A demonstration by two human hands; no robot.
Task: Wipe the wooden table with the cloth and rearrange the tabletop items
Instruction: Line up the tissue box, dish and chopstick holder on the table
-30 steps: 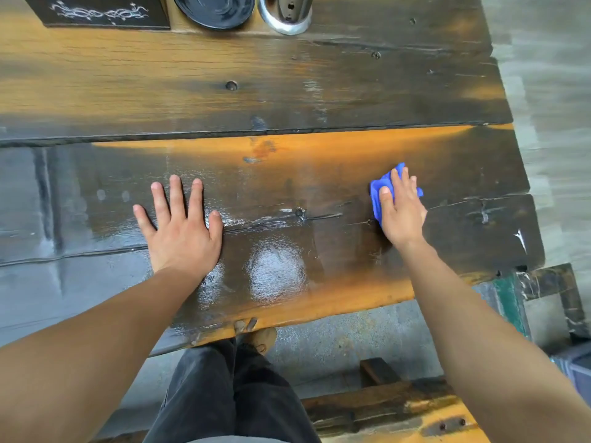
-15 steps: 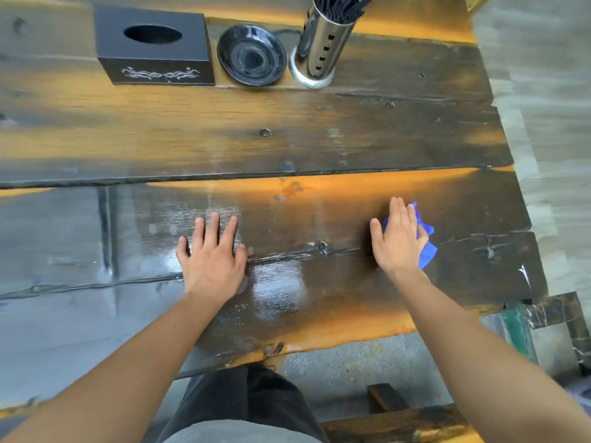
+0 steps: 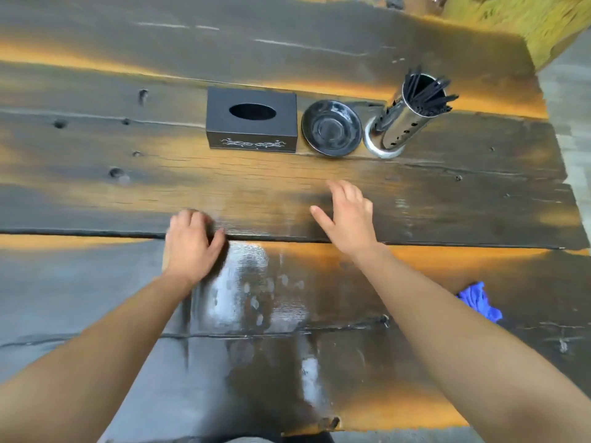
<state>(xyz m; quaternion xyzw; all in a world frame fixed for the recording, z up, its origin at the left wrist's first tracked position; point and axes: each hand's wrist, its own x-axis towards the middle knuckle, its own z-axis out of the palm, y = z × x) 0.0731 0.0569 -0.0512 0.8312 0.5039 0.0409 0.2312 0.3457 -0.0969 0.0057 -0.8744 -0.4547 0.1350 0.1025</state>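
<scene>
A blue cloth [image 3: 478, 302] lies crumpled on the dark wooden table [image 3: 96, 193], to the right of my right forearm, with no hand on it. My right hand [image 3: 348, 215] hovers open over the middle plank, fingers spread, pointing toward the far items. My left hand [image 3: 192, 243] is above the plank seam with fingers curled down, holding nothing. In a row at the far side stand a black tissue box [image 3: 251, 123], a black saucer [image 3: 331, 127] and a steel holder [image 3: 399, 123] with black chopsticks.
The near planks carry shiny wet streaks [image 3: 243, 282]. The table's right edge [image 3: 572, 199] borders a grey floor. A yellowish wooden piece [image 3: 537, 24] sits at the far right corner.
My right hand let go of the blue cloth and moved forward and left. My left hand lifted off the wet plank and advanced too. The view tilted up toward the far items.
</scene>
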